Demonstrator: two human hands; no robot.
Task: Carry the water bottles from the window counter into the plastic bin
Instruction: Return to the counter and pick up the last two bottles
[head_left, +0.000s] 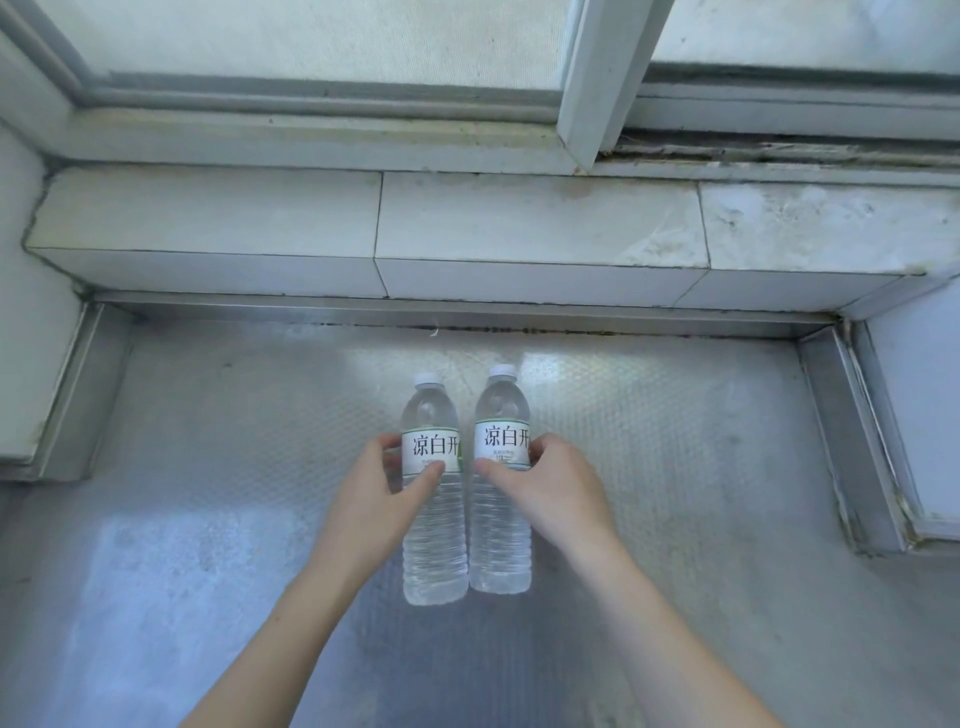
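From the head cam, both water bottles stand upright and just about touching on the metal bench (675, 441) under the window: the left bottle (434, 519) has the left hand (379, 493) wrapped round its label, thumb in front and fingers behind, and the right bottle (501, 509) is gripped the same way by the right hand (556, 488). My worry is that they're so close together that lifting one at a tilt could knock the other, and smooth plastic held one-handed at the label could slip or twist, more so if the bottles are full. The plastic bin is nowhere in the shot, so no clue how far the carry is. The fingertips behind the bottles are hidden, so I can't tell how firm either grip is.
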